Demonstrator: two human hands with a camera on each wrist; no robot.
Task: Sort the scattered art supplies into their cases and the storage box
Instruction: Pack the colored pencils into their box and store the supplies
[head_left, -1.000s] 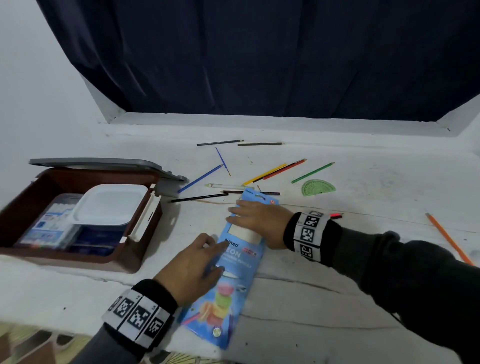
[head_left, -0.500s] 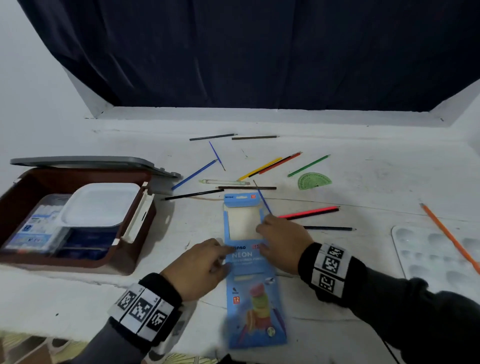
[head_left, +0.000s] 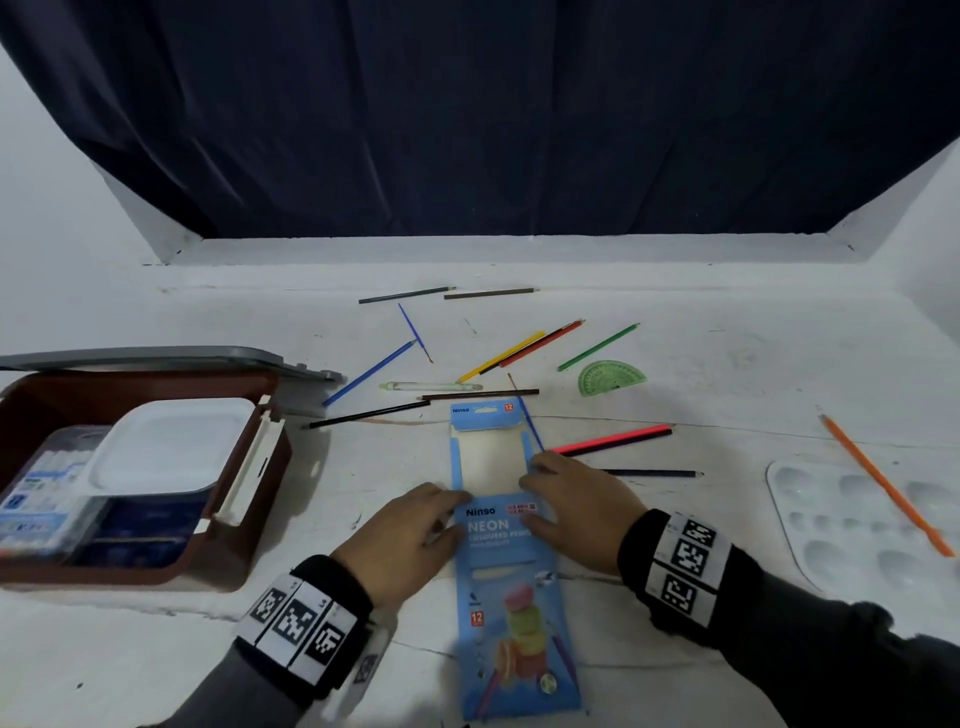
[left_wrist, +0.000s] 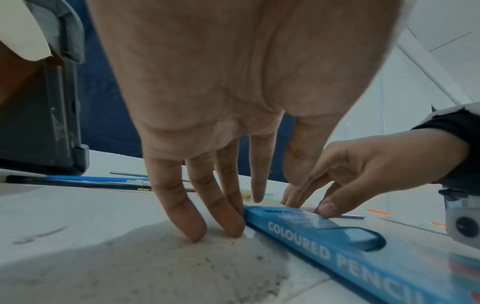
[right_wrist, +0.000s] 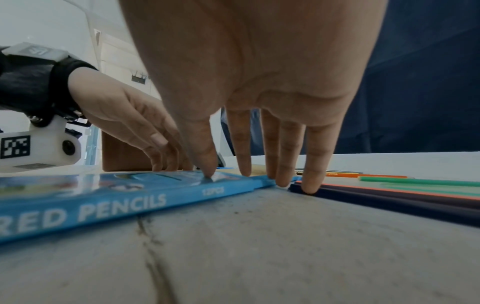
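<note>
Fingers (left_wrist: 228, 205) of both hands lay straight, pressing the blue pencil box (head_left: 511, 582) flat near the bench's (head_left: 675, 675) front edge. Loose pencils (head_left: 613, 439) touched its right side; the open storage box (head_left: 156, 467) sat by the left edge.

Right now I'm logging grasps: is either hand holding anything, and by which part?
Nothing is lifted. Both hands steady the blue pencil box flat on the table: left hand against its left edge, right hand on its top and right edge.
</note>
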